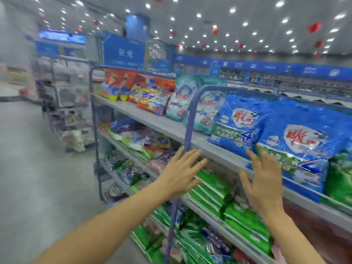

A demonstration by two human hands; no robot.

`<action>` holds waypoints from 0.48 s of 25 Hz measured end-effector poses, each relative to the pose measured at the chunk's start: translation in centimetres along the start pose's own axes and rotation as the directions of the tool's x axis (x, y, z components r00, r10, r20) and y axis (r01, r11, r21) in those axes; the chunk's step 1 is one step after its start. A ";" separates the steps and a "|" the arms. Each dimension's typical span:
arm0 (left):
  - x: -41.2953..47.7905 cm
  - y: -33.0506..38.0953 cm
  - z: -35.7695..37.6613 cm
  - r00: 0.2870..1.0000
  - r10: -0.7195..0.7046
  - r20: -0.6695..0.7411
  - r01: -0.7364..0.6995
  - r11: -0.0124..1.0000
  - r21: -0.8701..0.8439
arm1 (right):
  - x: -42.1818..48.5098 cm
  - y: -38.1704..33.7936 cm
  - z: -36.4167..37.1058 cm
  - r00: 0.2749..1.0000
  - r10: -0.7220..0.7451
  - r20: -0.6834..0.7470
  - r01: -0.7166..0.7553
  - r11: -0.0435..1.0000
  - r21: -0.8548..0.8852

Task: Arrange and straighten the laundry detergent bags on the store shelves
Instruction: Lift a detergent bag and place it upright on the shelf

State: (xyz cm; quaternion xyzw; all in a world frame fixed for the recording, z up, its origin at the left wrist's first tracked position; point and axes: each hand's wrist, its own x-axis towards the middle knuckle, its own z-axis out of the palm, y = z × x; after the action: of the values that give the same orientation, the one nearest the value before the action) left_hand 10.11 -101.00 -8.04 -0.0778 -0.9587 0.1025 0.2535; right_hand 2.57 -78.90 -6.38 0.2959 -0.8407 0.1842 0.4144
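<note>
**Both hands open in front of the detergent shelf**

The left hand (pixel 181 173) is raised with its fingers straight and spread, holding nothing. It hangs in front of a blue-purple upright post (pixel 190 119) of the shelving, and it is unclear whether it touches the post. The right hand (pixel 263 180) is up beside it, well apart, palm toward the shelves, its fingers also spread wide and empty. Its fingertips overlap the lower edge of a blue detergent bag (pixel 301 143), which stands leaning on the upper shelf (pixel 163 126) just above and beyond that hand. Whether they touch the bag cannot be told.

A second blue bag (pixel 236 121) stands above the gap between the two hands, touching the first. Further beyond the left hand, along the same shelf, stand pale teal bags (pixel 183 98) and then orange and yellow bags (pixel 150 96), tilted at differing angles. Below both hands, on the next shelf down, green bags (pixel 211 189) lie flat in stacks. To the right of the right hand a dark green bag (pixel 341 178) stands against the blue one. Far beyond the left hand a blue sign (pixel 124 52) rises over the shelving. The whole view is somewhat blurred.
</note>
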 end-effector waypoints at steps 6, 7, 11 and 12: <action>-10.3 -17.5 0.4 0.932 -0.311 0.186 0.326 0.944 -0.052 | 4.7 -16.0 10.2 0.934 -0.056 0.352 0.010 0.991 0.132; -11.7 -19.8 1.0 0.907 -0.362 0.216 0.385 0.920 -0.075 | 5.2 -18.0 12.0 0.913 -0.062 0.404 0.001 0.989 0.150; -15.8 -26.7 4.1 0.807 -0.531 0.259 0.572 0.812 -0.118 | 6.9 -23.6 20.5 0.838 -0.074 0.541 -0.076 0.965 0.250; -16.2 -28.2 4.9 0.790 -0.549 0.271 0.595 0.794 -0.124 | 7.4 -24.5 22.9 0.818 -0.037 0.574 -0.168 0.939 0.300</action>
State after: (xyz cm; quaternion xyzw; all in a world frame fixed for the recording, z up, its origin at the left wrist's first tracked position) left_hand 18.84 -132.30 -13.17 0.2038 -0.9641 -0.0697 0.1551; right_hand 1.51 -112.73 -12.32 0.3743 -0.8915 0.2424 0.0800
